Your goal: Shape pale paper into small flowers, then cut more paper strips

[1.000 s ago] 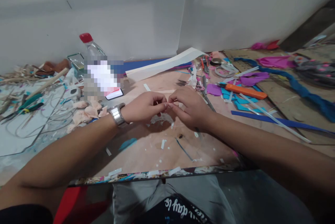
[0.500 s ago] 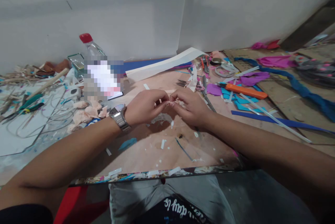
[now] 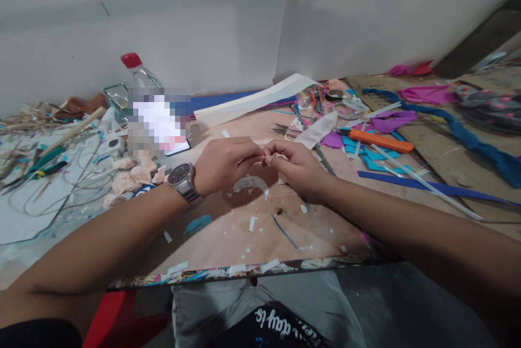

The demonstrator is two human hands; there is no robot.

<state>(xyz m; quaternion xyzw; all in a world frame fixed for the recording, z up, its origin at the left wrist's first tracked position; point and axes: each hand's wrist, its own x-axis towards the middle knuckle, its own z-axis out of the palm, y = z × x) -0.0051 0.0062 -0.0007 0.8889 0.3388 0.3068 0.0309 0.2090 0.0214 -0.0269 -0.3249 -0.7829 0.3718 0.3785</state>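
My left hand, with a metal watch on its wrist, and my right hand meet fingertip to fingertip above the middle of the wooden board. Both hands pinch a small pale piece between them; it is too small to name. Under the hands a curved clear scrap lies on the board. Small white snippets are scattered in front of the hands.
A red-capped plastic bottle stands at the back left, beside pliers and wire. An orange utility knife, blue strips, purple and blue scraps and several hand tools lie to the right. A long white sheet lies behind.
Both hands have lifted slightly off the board and kept their pinch together; the left wrist has turned, showing the watch face. The curved clear scrap beneath them shows more.
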